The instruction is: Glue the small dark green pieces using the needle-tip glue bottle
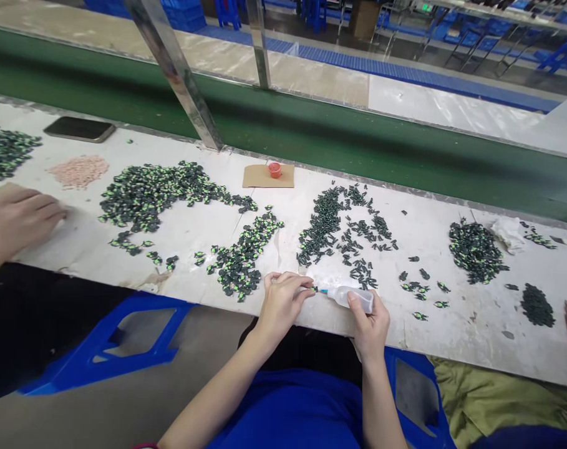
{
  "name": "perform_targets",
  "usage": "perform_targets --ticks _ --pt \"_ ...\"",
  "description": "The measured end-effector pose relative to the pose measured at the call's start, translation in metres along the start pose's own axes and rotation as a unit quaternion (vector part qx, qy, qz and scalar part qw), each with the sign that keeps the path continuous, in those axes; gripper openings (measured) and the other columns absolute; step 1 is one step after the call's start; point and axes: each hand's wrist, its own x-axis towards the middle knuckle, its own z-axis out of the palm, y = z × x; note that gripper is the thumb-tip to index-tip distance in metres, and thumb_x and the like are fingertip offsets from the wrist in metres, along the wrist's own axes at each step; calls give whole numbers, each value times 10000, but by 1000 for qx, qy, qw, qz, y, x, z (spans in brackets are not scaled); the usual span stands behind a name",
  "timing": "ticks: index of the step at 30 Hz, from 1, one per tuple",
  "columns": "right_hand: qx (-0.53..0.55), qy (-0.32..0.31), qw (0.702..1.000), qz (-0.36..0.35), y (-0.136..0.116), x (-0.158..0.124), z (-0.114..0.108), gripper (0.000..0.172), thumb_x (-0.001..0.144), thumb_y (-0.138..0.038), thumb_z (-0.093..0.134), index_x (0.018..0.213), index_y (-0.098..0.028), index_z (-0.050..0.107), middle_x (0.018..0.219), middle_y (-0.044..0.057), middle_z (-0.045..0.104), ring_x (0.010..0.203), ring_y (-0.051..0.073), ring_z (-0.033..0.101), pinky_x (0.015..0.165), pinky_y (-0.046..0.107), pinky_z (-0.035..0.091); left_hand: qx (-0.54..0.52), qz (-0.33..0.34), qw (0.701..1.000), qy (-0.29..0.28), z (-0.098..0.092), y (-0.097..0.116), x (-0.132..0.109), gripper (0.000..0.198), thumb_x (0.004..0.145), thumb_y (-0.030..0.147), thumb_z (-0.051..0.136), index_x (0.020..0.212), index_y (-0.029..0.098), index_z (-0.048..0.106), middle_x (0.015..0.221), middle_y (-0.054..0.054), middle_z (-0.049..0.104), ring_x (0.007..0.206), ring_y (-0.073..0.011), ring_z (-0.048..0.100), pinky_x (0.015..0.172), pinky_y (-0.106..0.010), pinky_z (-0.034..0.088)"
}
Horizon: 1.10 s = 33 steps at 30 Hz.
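My left hand (283, 298) pinches a small dark-green plastic part (314, 289) between thumb and fingertips, above the front edge of the white worktable (283, 249). In my right hand (372, 324) is a clear squeeze bottle (355, 298), tilted nearly flat. Its thin blue tip points left and meets, or almost meets, the small part. To the left of my hands lies a pile of dark parts with bright green marks (241, 259). Plain dark-green parts (327, 218) are heaped just behind the bottle. Several marked parts (416, 288) lie scattered to its right.
A red cup (274, 169) sits on cardboard (252, 177) at the back. Metal posts (175, 75) rise behind the table. A co-worker's hand (21, 218) rests at left, near pinkish pieces (81, 171) and a phone (80, 129). Further piles (474, 249) lie at right.
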Motion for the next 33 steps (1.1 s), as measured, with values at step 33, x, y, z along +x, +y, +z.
perform_targets --ticks 33 --pt "-3 -5 1000 -3 -2 0 0 383 770 -480 628 584 -210 430 513 -68 384 489 101 364 464 231 300 27 -9 999 -17 -4 2 2 81 800 172 671 775 247 683 886 13 768 865 -195 683 916 -413 318"
